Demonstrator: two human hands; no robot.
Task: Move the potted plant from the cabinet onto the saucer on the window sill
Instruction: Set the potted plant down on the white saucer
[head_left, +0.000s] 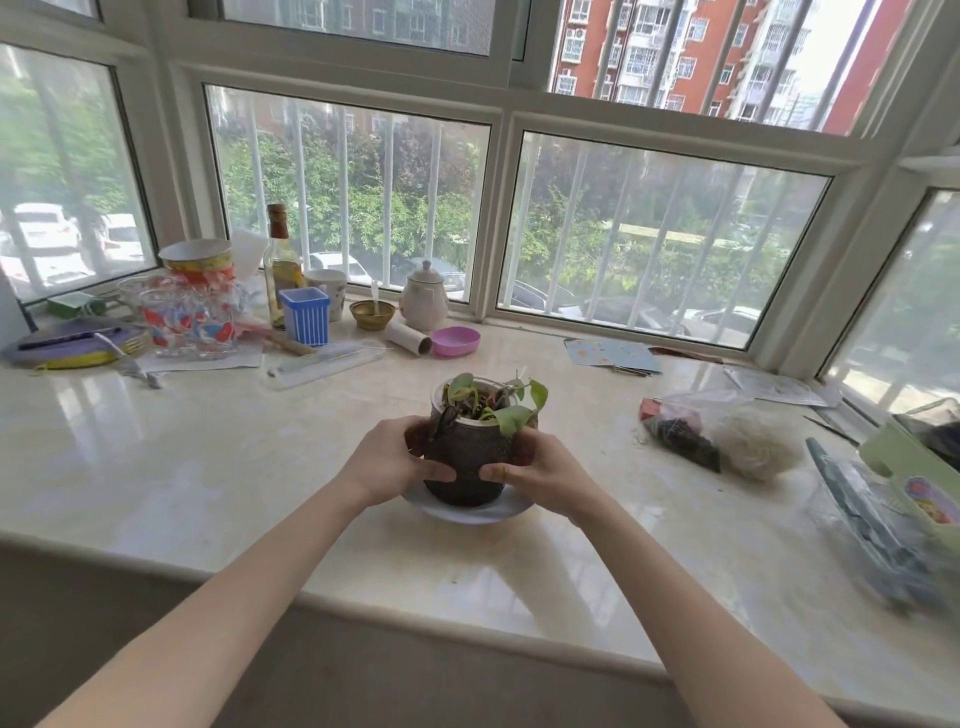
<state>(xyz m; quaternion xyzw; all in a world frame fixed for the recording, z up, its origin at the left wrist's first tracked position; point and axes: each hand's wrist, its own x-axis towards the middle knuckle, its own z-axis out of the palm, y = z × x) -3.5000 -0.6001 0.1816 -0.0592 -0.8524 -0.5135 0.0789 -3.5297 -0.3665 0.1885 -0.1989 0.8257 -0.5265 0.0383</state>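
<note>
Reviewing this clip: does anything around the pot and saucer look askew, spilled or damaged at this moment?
Nothing stands out. The potted plant sits upright, roughly centred on the white saucer, with the left hand and right hand around its sides. No soil or water shows on the window sill around it.

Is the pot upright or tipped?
Upright: potted plant has its rim level, base in the saucer, left hand and right hand gripping.
</note>
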